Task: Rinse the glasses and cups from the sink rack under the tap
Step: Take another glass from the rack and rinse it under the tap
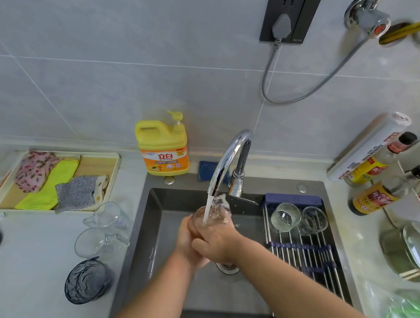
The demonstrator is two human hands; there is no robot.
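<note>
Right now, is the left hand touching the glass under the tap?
Touching. The head view shows the left hand wrapped round the glass at its lower left, with no gap; the right hand grips it as well.

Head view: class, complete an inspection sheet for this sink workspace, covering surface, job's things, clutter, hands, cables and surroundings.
Surface: pale counter around a dark sink; water runs from the tap.
Job's things: glass under the stream; ribbed glass and plain glass on the rack; clear cups and dark blue cup on the left counter.
Clutter: detergent bottle, tray of cloths, sauce bottles.
Hands: left hand and right hand both grip the glass.
Cables: grey cable hangs from a wall plug.
Surroundings: tiled wall.
</note>
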